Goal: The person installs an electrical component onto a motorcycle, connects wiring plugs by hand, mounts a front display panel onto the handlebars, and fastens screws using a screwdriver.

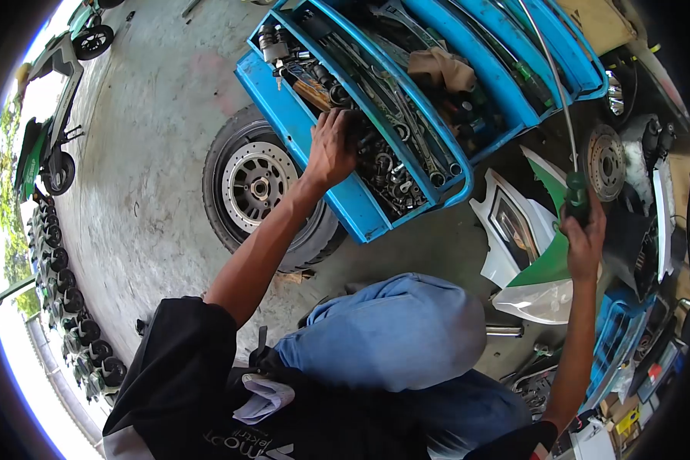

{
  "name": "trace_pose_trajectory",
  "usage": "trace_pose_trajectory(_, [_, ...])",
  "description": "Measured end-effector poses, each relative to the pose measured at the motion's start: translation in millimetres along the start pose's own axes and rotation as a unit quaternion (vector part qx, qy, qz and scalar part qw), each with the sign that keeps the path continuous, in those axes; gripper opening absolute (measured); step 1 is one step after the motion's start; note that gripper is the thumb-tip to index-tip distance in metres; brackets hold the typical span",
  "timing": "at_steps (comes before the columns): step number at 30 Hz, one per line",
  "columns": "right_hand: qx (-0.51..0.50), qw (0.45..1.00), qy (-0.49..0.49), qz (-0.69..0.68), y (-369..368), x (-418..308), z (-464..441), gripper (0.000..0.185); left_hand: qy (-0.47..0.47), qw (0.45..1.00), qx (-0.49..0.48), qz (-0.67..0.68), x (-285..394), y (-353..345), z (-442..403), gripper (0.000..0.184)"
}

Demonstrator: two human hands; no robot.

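A blue metal toolbox (284,115) stands unfolded on the floor, its trays full of sockets, wrenches and small parts. My left hand (333,149) reaches over the front tray, fingers bent down among the sockets; the fingertips and anything between them are hidden. On the right, my right hand (584,234) is wrapped round the green handle of a long screwdriver (576,184), whose shaft points up across the toolbox's far trays. A brown cloth (441,69) lies in a middle tray.
A wheel with a brake disc (251,184) lies beside the toolbox. White and green fairings (540,268) are at the right, near another brake disc (606,162) and a blue crate (617,337). Scooters (54,115) stand at the far left.
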State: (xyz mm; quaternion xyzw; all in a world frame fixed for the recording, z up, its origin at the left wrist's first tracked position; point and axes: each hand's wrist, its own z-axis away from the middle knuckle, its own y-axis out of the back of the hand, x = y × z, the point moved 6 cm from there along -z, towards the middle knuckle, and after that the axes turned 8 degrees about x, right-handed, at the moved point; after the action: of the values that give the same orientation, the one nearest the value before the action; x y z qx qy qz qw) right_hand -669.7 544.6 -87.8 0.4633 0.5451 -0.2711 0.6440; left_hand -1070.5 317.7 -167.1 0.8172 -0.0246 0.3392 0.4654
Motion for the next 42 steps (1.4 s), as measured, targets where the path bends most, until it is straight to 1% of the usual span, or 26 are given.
trace_pose_trajectory(2, [-0.044,0.998,0.000,-0.033,-54.8,-20.6,-4.5,0.062,0.000,1.000,0.013,0.013,-5.3,5.3,0.7,0.028])
trace_pose_trajectory(3, [-0.047,0.998,0.013,-0.034,-75.9,-33.9,-7.7,0.062,0.032,0.998,-0.021,0.046,-4.4,8.3,0.7,0.027])
trace_pose_trajectory(4, [-0.077,0.997,0.021,-0.010,-98.5,-45.6,-8.1,0.057,0.064,0.993,-0.057,0.080,-1.4,11.9,2.4,0.026])
trace_pose_trajectory(5, [-0.105,0.994,0.029,0.015,-117.4,-56.3,-6.7,0.052,0.061,0.995,-0.057,0.054,4.5,19.6,3.3,0.024])
trace_pose_trajectory(6, [-0.106,0.993,0.041,0.016,-129.4,-69.4,-4.8,0.052,0.057,0.996,-0.045,0.055,13.4,30.5,3.5,0.024])
trace_pose_trajectory(8, [-0.138,0.990,0.020,0.016,-148.9,-85.7,5.0,0.040,-0.090,0.985,-0.121,-0.085,37.4,34.6,10.9,0.025])
trace_pose_trajectory(9, [-0.140,0.989,0.043,0.006,-153.8,-90.7,10.1,0.035,-0.090,0.986,-0.115,-0.077,27.5,28.5,12.2,0.021])
trace_pose_trajectory(10, [-0.143,0.989,0.044,0.011,-156.6,-91.3,13.8,0.035,-0.086,0.987,-0.112,-0.074,21.5,32.2,7.2,0.021])
trace_pose_trajectory(12, [-0.153,0.987,0.036,0.042,-153.3,-87.9,25.4,0.033,-0.107,0.982,-0.089,-0.130,11.6,37.1,-7.2,0.025])
trace_pose_trajectory(13, [-0.152,0.987,0.032,0.049,-149.1,-88.3,31.4,0.033,-0.112,0.978,-0.098,-0.145,3.3,37.5,-13.5,0.024])
trace_pose_trajectory(16, [-0.132,0.986,0.014,0.096,-132.6,-88.1,40.4,0.036,-0.107,0.985,-0.084,-0.102,3.2,37.9,-16.6,0.022])
trace_pose_trajectory(18, [-0.095,0.994,-0.011,0.050,-110.8,-81.1,54.0,0.039,-0.108,0.983,-0.106,-0.108,9.1,34.9,-12.0,0.025])
trace_pose_trajectory(19, [-0.102,0.990,-0.073,0.070,-97.9,-76.9,62.5,0.047,-0.116,0.982,-0.107,-0.100,12.9,35.6,-10.5,0.024])
trace_pose_trajectory(20, [-0.097,0.989,-0.080,0.073,-85.0,-67.9,73.2,0.047,-0.124,0.982,-0.109,-0.091,15.9,35.2,-9.4,0.023])
trace_pose_trajectory(22, [-0.045,0.994,-0.066,0.076,-60.8,-53.3,93.0,0.057,-0.126,0.981,-0.118,-0.082,19.4,33.3,-10.7,0.019])
trace_pose_trajectory(23, [-0.021,0.994,-0.094,0.048,-54.3,-49.0,104.2,0.065,-0.115,0.981,-0.135,-0.083,21.4,32.1,-10.7,0.018])
trace_pose_trajectory(26, [0.011,0.992,-0.118,0.040,-40.9,-31.1,130.8,0.066,-0.097,0.978,-0.162,-0.083,18.6,19.9,-13.3,0.019])
trace_pose_trajectory(27, [0.031,0.989,-0.141,0.011,-45.9,-30.9,136.3,0.065,-0.101,0.978,-0.158,-0.089,16.7,18.8,-15.5,0.019])
trace_pose_trajectory(29, [0.029,0.988,-0.149,0.003,-46.8,-23.8,138.3,0.063,-0.104,0.978,-0.155,-0.096,9.4,15.6,-18.4,0.020])
trace_pose_trajectory(31, [0.026,0.988,-0.153,-0.005,-48.0,-20.8,136.4,0.061,-0.120,0.984,-0.103,-0.082,4.0,19.9,-22.0,0.018])
trace_pose_trajectory(33, [0.017,0.984,-0.175,-0.002,-49.5,-19.8,132.0,0.059,-0.133,0.983,-0.104,-0.079,2.8,19.7,-20.6,0.018])
trace_pose_trajectory(36, [-0.011,0.985,-0.170,-0.004,-51.7,-20.0,125.3,0.057,-0.152,0.980,-0.106,-0.070,6.1,24.0,-19.0,0.019])
trace_pose_trajectory(38, [0.000,0.986,-0.164,-0.017,-57.5,-19.0,122.7,0.057,-0.164,0.978,-0.109,-0.066,9.3,28.8,-19.8,0.020])
trace_pose_trajectory(40, [0.015,0.987,-0.158,-0.030,-57.1,-16.8,123.9,0.057,-0.157,0.981,-0.084,-0.080,17.4,37.3,-24.2,0.021])
trace_pose_trajectory(41, [0.014,0.987,-0.156,-0.028,-57.7,-15.1,124.1,0.057,-0.159,0.980,-0.086,-0.080,21.9,39.8,-26.3,0.021])
trace_pose_trajectory(42, [0.012,0.988,-0.154,-0.027,-58.5,-14.1,124.3,0.058,-0.147,0.980,-0.115,-0.077,24.3,39.6,-27.4,0.020])
